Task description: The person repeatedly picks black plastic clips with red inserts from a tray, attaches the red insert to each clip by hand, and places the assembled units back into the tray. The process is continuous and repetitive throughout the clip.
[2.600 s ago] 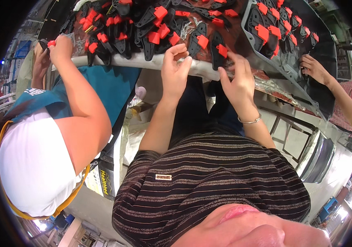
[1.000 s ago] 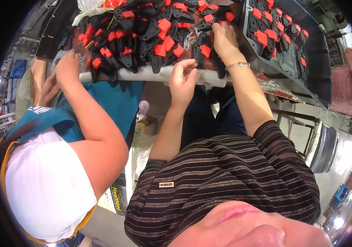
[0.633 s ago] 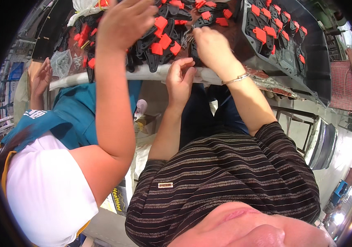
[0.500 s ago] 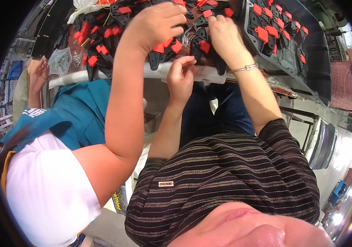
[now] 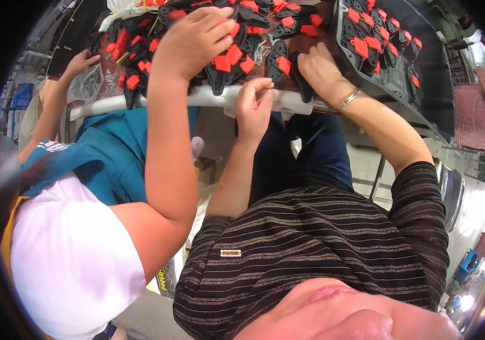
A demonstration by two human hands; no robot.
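Observation:
My left hand (image 5: 253,107) is at the table's padded front edge, its thumb and fingers closed together. Whatever may be between its fingertips is too small to make out. My right hand (image 5: 323,71), with a bracelet at the wrist, has its bent fingers closed at the side of a long black plastic part (image 5: 302,85). Just left of that part lies a black bracket with a red tab (image 5: 279,65). Between the brackets is a small pile of shiny metal screws (image 5: 261,50).
A dark grey bin (image 5: 418,105) holding several red-tabbed brackets stands at the right. On my left a co-worker's arm (image 5: 171,124) reaches over more brackets. A clear plastic bag (image 5: 85,85) lies at the far left, and white padding (image 5: 208,99) covers the table's front edge.
My right hand has moved down from the far brackets to the long black part, its elbow swinging outward. My left hand has barely shifted. The co-worker's near hand has moved left.

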